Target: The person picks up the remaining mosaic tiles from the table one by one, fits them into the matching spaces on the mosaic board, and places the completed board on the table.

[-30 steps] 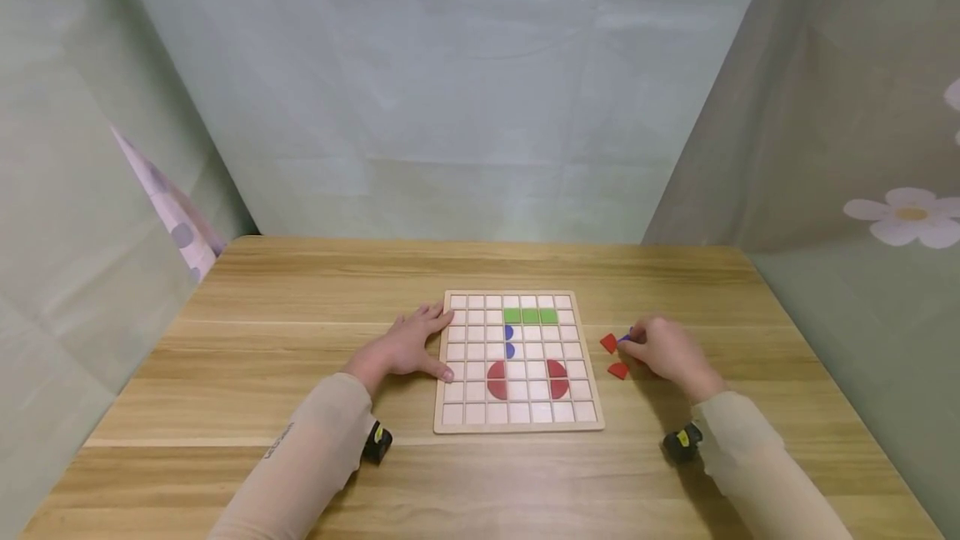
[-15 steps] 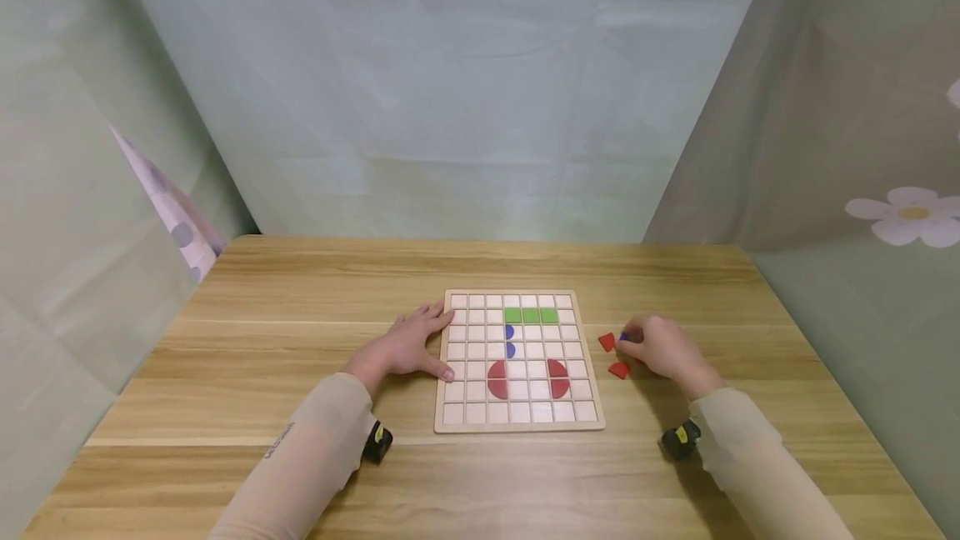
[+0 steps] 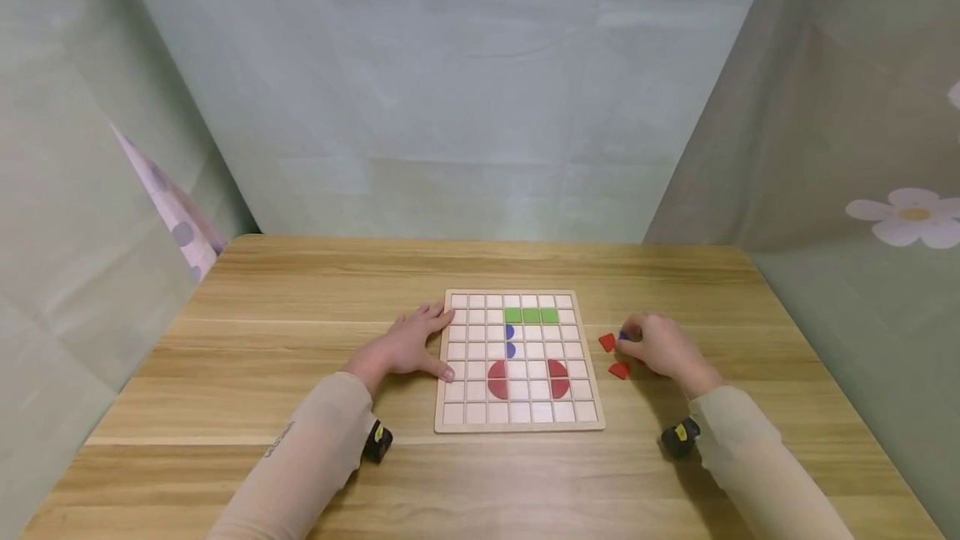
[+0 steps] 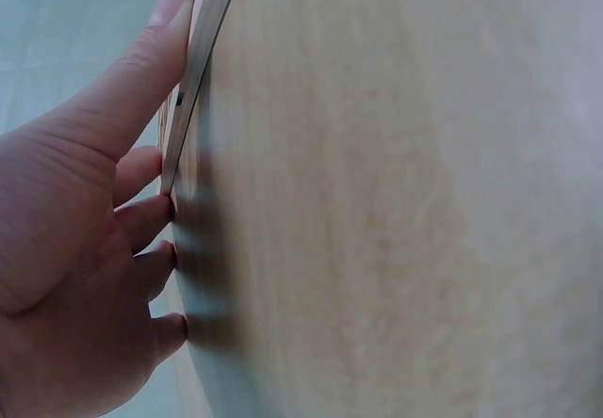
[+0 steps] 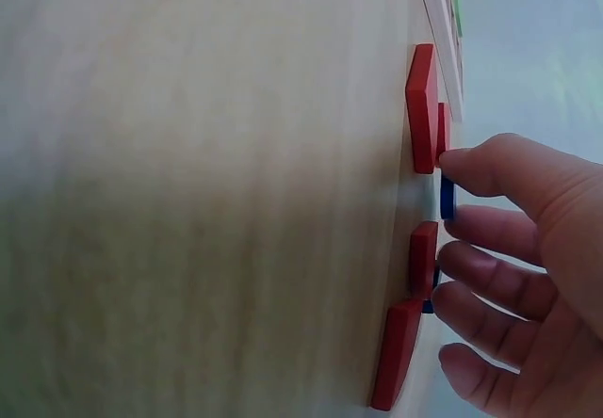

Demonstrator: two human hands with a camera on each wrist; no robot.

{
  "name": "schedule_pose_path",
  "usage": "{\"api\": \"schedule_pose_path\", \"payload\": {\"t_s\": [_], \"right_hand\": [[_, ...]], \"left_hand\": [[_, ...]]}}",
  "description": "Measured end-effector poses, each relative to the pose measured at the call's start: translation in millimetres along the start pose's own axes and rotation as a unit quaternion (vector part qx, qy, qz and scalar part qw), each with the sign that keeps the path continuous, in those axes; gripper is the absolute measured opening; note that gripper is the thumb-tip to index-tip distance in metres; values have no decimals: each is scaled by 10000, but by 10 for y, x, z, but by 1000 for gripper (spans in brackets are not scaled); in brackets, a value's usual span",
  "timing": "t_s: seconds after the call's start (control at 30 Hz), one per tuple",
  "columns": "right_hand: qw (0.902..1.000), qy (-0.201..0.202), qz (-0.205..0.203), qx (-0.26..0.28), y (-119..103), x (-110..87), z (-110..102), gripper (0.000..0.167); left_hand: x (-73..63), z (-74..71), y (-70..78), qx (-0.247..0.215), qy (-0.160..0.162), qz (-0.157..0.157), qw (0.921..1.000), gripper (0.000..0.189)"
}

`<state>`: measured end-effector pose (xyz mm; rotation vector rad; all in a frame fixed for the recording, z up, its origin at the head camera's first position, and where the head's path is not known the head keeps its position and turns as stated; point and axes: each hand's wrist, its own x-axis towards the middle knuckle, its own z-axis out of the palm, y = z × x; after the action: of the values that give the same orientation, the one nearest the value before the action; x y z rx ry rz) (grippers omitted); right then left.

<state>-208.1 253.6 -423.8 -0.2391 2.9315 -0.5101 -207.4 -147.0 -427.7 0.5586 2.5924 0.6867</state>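
Shifted blue piece [image 5: 448, 199] in right hand's [image 3: 663, 347] pinch

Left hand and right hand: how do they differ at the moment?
The left hand rests on the left edge of the board; the right hand is off the board, to its right. The left hand's fingers are spread, while the right hand's thumb and index finger pinch a blue piece. Both come out of pale sleeves.

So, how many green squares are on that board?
3. In the head view, all sit in the second row from the far edge of the board: left green square, middle green square, right green square, side by side. None looks hidden.
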Motion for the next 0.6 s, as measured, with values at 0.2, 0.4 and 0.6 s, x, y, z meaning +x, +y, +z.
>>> {"api": "schedule_pose_path", "payload": {"t_s": [0.2, 0.4, 0.6], "right_hand": [[10000, 9, -46, -7, -16, 1, -9, 28], [10000, -73, 13, 29, -51, 12, -21, 34], [9999, -80, -113, 43, -68, 17, -36, 35]], "left_hand": [[4, 9, -6, 2, -2, -9, 10000, 106], [-3, 0, 8, -4, -5, -6, 10000, 105], [-12, -2, 13, 0, -2, 5, 10000, 104]]}}
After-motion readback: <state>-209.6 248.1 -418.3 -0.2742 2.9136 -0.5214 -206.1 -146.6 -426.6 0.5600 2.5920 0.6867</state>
